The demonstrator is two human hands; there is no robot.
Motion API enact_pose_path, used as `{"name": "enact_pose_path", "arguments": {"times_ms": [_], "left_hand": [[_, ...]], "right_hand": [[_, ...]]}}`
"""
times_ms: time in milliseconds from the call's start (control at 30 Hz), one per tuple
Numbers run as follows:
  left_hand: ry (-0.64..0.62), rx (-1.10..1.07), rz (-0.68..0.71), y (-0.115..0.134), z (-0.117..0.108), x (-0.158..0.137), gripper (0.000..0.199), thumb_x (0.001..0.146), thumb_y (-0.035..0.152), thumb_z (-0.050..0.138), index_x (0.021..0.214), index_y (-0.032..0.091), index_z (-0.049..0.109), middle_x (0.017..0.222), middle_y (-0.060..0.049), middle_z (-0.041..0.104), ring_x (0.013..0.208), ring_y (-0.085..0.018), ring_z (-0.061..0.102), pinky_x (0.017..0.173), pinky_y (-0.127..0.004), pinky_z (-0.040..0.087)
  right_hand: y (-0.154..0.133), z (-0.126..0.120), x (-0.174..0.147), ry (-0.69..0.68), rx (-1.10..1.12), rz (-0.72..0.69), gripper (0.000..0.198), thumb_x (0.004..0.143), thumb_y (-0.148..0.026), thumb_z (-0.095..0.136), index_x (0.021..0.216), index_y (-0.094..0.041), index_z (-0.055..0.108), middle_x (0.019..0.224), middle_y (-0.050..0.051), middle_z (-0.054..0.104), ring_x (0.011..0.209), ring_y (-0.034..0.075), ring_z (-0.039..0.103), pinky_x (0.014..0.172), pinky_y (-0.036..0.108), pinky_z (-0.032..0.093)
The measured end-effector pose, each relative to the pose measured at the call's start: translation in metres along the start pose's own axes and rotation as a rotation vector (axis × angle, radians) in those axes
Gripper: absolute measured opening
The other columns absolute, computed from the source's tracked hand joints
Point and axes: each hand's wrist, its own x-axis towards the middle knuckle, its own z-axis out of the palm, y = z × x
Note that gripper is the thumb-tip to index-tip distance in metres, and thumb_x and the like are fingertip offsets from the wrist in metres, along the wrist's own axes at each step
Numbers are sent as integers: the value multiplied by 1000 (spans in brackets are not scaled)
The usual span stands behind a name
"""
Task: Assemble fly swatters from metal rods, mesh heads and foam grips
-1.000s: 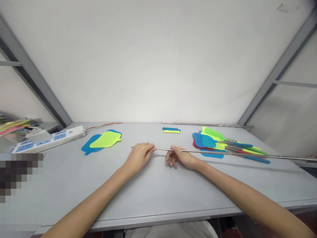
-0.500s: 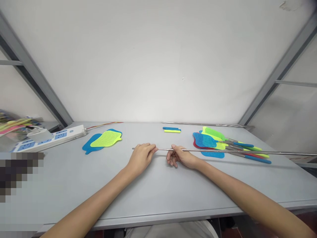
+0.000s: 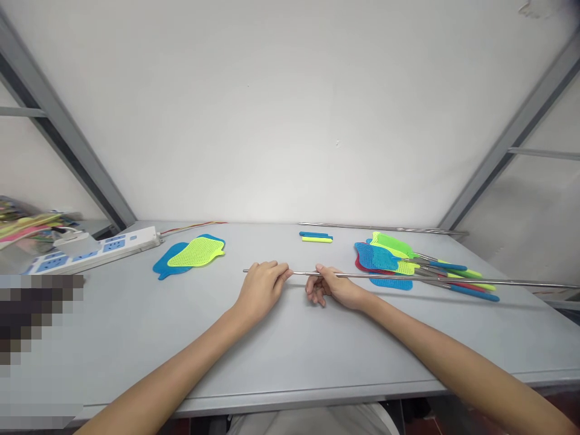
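Note:
A long, thin telescopic metal rod point(image 3: 480, 281) runs level across the table, from mid-table out toward the right edge. My left hand point(image 3: 263, 287) is closed over the rod near its left end, and a short tip sticks out past the knuckles. My right hand point(image 3: 333, 287) pinches the same rod between thumb and index finger, its other fingers curled loosely below. Between the hands a short, thinner stretch of rod shows. Right of my right hand, the rod passes over a pile of assembled fly swatters point(image 3: 385, 258) in blue, green, yellow and red.
Two loose swatter heads, one yellow point(image 3: 197, 251) and one blue point(image 3: 172, 266), overlap at the left. Blue and yellow handle sleeves point(image 3: 317, 240) lie at the back. More metal rods point(image 3: 385, 228) rest along the wall. A white power strip point(image 3: 131, 241) is at the far left.
Almost nothing differs. The view has shifted slightly, and both hands keep their hold on the rod in nearly the same place.

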Motion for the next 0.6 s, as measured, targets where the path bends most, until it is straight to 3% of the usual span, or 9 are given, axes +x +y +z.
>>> {"name": "enact_pose_path", "arguments": {"times_ms": [600], "left_hand": [[15, 16, -72, 17, 1, -7, 31, 88, 30, 27, 69, 19, 49, 64, 0, 52, 62, -15, 47, 60, -28, 26]], "right_hand": [[2, -1, 0, -31, 7, 12, 56, 82, -52, 26, 70, -9, 59, 69, 10, 59, 57, 13, 56, 46, 23, 41]]}}
